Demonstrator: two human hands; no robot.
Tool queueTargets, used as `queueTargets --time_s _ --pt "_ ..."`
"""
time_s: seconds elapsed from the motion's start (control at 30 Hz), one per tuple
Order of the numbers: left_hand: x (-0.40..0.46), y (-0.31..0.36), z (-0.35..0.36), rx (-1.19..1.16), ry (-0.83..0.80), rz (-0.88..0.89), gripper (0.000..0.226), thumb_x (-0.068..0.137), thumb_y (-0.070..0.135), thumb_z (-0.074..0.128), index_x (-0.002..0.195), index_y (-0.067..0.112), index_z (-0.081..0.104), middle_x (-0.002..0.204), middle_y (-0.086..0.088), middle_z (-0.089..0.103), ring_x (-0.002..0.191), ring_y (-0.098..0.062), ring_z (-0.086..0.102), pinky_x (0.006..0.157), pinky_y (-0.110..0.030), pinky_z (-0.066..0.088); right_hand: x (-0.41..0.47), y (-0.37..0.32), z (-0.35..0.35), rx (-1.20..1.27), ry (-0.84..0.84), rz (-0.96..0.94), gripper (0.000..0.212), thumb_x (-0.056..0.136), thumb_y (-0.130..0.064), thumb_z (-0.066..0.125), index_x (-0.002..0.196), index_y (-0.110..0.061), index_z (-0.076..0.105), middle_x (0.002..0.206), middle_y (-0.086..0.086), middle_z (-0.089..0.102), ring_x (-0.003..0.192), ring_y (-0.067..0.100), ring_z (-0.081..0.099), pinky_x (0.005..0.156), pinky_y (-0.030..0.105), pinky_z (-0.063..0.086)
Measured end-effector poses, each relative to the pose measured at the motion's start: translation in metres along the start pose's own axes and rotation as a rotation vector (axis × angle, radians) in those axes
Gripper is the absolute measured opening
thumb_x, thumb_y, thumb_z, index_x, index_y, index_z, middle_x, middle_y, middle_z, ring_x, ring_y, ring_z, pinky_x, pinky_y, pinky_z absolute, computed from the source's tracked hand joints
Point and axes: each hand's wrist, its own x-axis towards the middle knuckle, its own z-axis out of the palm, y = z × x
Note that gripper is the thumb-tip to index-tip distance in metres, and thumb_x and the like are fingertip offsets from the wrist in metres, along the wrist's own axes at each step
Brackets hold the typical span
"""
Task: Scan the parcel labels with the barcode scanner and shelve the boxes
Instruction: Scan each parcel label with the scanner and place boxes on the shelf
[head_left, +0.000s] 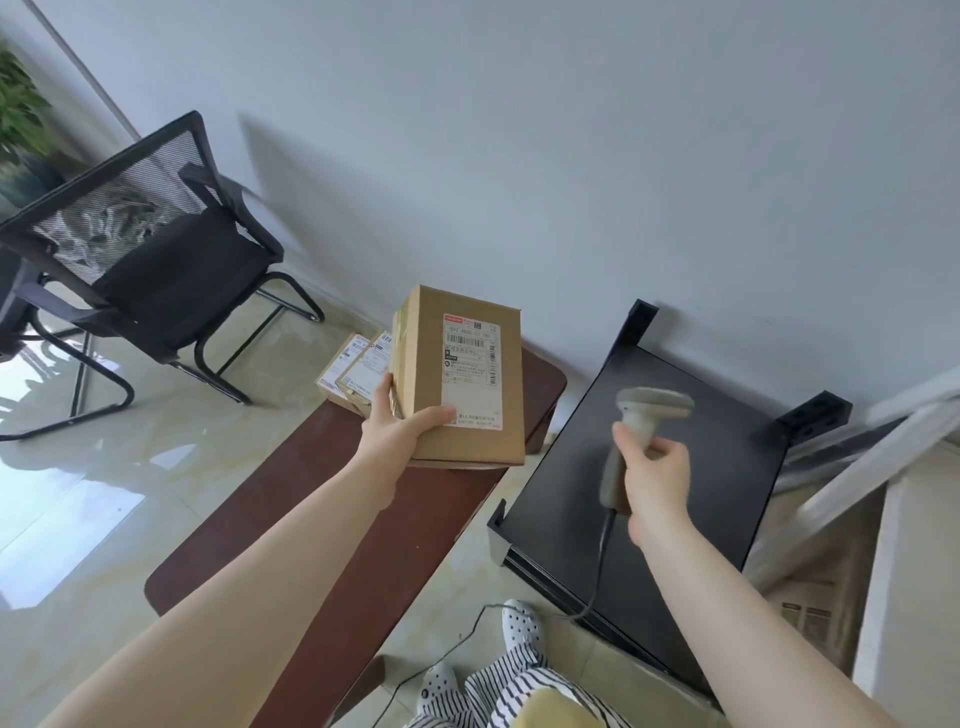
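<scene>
Left grip (397, 428) clasps the cardboard box (462, 379) by its near corner, label (471, 370) up, above the brown counter (322, 530); two more parcels (353, 371) lie behind. Right grip (652, 475) wraps the barcode scanner (641, 421) handle over the black shelf (670, 467).

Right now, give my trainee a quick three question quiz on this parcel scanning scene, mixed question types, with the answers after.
1. True or false: the left hand grips the cardboard box with its label facing up.
2. Which hand holds the barcode scanner?
3. The other parcels lie: A on the chair, B on the brown table, C on the black shelf.

Key: 1 true. 2 the right hand. 3 B.
</scene>
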Motion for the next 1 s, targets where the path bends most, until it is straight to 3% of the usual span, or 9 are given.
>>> queueTargets --time_s 0.07,0.23,0.5,0.73,0.87,1.0 --pt "0.002 -0.003 0.006 -0.003 0.000 -0.020 0.131 0.038 0.056 0.084 0.154 0.052 0.024 0.141 0.004 0.054 0.121 -0.022 0.059 0.104 -0.042 0.048 0.021 0.013 -0.011 -0.063 0.122 0.039 0.047 0.089 -0.033 0.074 0.117 -0.006 0.050 0.106 0.006 0.061 0.097 0.025 0.058 0.081 0.033 0.040" --pt "0.001 -0.006 0.028 -0.032 -0.020 -0.035 0.123 0.047 0.048 0.086 0.155 0.048 0.026 0.137 0.007 0.058 0.119 -0.020 0.061 0.104 -0.041 0.049 0.055 0.034 -0.015 -0.082 0.203 0.125 0.049 0.092 -0.031 0.070 0.122 -0.005 0.042 0.109 0.008 0.053 0.095 0.026 0.051 0.087 0.038 0.044" --pt "0.002 -0.011 0.058 -0.072 -0.045 -0.041 0.122 0.045 0.053 0.087 0.152 0.052 0.028 0.135 0.008 0.062 0.117 -0.020 0.064 0.106 -0.043 0.049 0.079 0.052 -0.014 -0.246 0.198 0.046 0.048 0.092 -0.033 0.070 0.119 -0.004 0.043 0.119 0.013 0.059 0.098 0.027 0.056 0.080 0.033 0.039" --pt "-0.008 -0.014 0.066 -0.164 -0.036 0.021 0.118 0.049 0.049 0.089 0.151 0.052 0.030 0.133 0.009 0.065 0.116 -0.019 0.067 0.106 -0.044 0.051 0.080 0.054 -0.026 -0.345 0.162 0.041 0.055 0.090 -0.042 0.070 0.121 -0.005 0.043 0.119 0.013 0.060 0.107 0.034 0.060 0.083 0.039 0.043" --pt "-0.026 -0.010 0.061 -0.204 -0.026 0.092 0.121 0.049 0.047 0.090 0.153 0.049 0.029 0.132 0.007 0.066 0.116 -0.022 0.067 0.105 -0.050 0.051 0.065 0.047 -0.023 -0.318 0.217 -0.069 0.060 0.085 -0.046 0.073 0.123 -0.007 0.047 0.130 0.013 0.055 0.115 0.035 0.058 0.091 0.043 0.047" --pt "-0.050 -0.016 0.049 -0.232 -0.024 0.168 0.120 0.051 0.043 0.091 0.154 0.047 0.030 0.132 0.006 0.067 0.114 -0.022 0.069 0.102 -0.050 0.054 0.020 0.025 -0.009 -0.092 -0.027 -0.212 0.049 0.090 -0.054 0.064 0.118 -0.016 0.050 0.111 0.001 0.057 0.103 0.017 0.057 0.101 0.040 0.045"
